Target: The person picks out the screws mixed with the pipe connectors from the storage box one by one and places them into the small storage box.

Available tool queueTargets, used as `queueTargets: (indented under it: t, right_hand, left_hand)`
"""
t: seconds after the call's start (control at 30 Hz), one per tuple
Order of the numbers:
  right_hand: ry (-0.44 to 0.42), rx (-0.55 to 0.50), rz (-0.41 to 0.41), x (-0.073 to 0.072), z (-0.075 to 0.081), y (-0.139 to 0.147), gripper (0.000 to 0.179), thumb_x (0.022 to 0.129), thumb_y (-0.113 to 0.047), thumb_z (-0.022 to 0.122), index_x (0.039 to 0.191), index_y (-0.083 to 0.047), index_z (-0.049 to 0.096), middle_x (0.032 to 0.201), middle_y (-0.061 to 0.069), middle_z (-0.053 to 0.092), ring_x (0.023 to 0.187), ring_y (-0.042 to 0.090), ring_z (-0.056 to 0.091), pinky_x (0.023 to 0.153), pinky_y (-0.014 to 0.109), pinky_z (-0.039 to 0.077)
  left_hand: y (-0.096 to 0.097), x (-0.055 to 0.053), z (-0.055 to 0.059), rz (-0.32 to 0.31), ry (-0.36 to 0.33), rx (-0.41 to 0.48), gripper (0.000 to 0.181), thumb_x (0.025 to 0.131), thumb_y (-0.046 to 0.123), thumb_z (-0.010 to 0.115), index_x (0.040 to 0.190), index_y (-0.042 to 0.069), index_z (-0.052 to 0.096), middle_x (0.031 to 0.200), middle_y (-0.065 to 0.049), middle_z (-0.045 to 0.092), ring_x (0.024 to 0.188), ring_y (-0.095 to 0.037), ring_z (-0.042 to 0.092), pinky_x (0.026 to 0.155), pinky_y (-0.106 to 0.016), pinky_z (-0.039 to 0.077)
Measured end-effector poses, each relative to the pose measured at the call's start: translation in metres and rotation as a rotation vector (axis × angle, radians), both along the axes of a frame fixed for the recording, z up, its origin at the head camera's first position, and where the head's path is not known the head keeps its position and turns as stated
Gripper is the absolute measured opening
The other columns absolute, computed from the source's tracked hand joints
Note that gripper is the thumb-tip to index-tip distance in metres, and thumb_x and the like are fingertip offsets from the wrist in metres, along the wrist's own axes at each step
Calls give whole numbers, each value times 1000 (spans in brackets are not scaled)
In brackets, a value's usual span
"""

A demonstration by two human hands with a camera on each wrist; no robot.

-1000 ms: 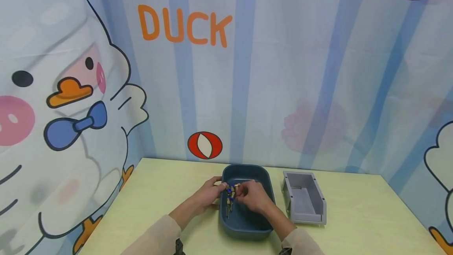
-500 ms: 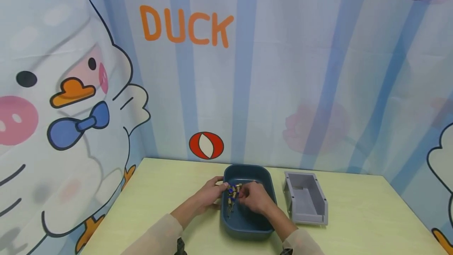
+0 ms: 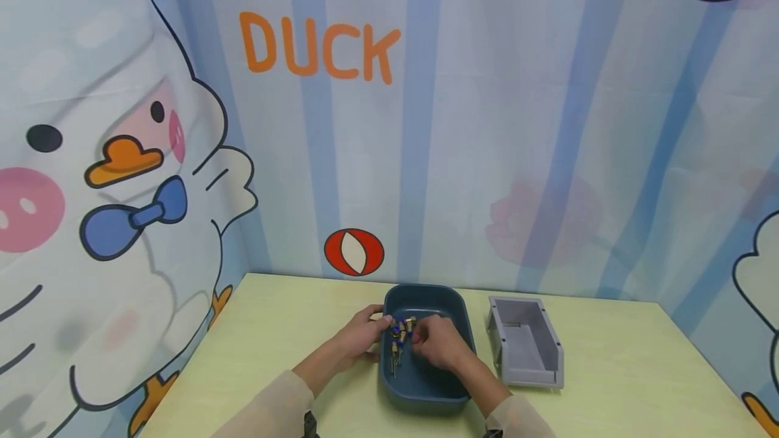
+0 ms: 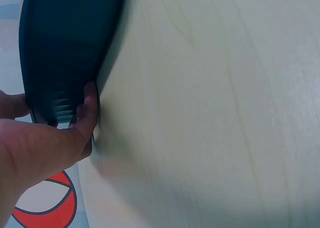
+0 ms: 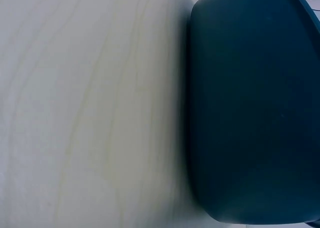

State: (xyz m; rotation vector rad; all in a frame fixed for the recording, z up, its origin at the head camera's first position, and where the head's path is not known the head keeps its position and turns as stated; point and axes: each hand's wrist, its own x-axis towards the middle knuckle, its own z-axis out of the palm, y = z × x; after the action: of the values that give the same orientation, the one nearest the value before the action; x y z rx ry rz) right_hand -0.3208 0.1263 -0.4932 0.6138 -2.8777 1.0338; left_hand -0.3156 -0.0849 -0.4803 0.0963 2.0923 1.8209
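A deep teal plastic basin [image 3: 429,384] stands on the table, its outer wall filling the right of the right wrist view. My left hand [image 3: 359,335] grips its left side, thumb at the rim and fingers against the outside. In the left wrist view the left hand [image 4: 50,138] holds the basin's edge. Several small brass fittings with blue ends [image 3: 398,333], some with thin stems, lie along the basin's left part. My right hand [image 3: 439,342] reaches inside beside them, fingers curled; its fingertips are hidden, and it is unseen in the right wrist view.
Right of the basin stands a grey open-front parts bin [image 3: 528,350], with a small metallic piece [image 3: 514,324] near its back. The pale wooden table [image 3: 608,357] ends at a printed cloth backdrop [image 3: 462,120].
My right hand has drawn slightly away from the fittings to the right, leaving more of them showing. The left hand keeps its grip on the basin.
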Motion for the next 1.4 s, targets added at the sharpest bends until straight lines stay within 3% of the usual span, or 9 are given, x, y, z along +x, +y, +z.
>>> queueTargets:
  t: [0.37,0.8,1.4]
  right_hand:
    - [-22,29,9,1,1,0,16,84,0,80,77,-10,70,72,-4,63,65,12,56,60,30,50]
    - [12,65,33,0,1,0,16,82,-1,77,75,-12,69,69,-5,61,63,11,54,59,29,47]
    - [34,51,-4,0,-2,0,19,84,-5,79,76,-13,64,71,-5,59,65,11,53,60,29,47]
  left_hand:
    - [-1,-1,-2,-2,5,-2,57,112,27,53,161,2,36,135,-21,62,127,-38,61,91,-54,60]
    - [-1,-2,-2,1,6,-10,57,112,27,53,161,2,36,139,-22,59,128,-40,60,91,-55,59]
    - [0,-3,-4,0,9,3,58,112,27,53,161,1,35,140,-23,59,130,-41,59,94,-57,58]
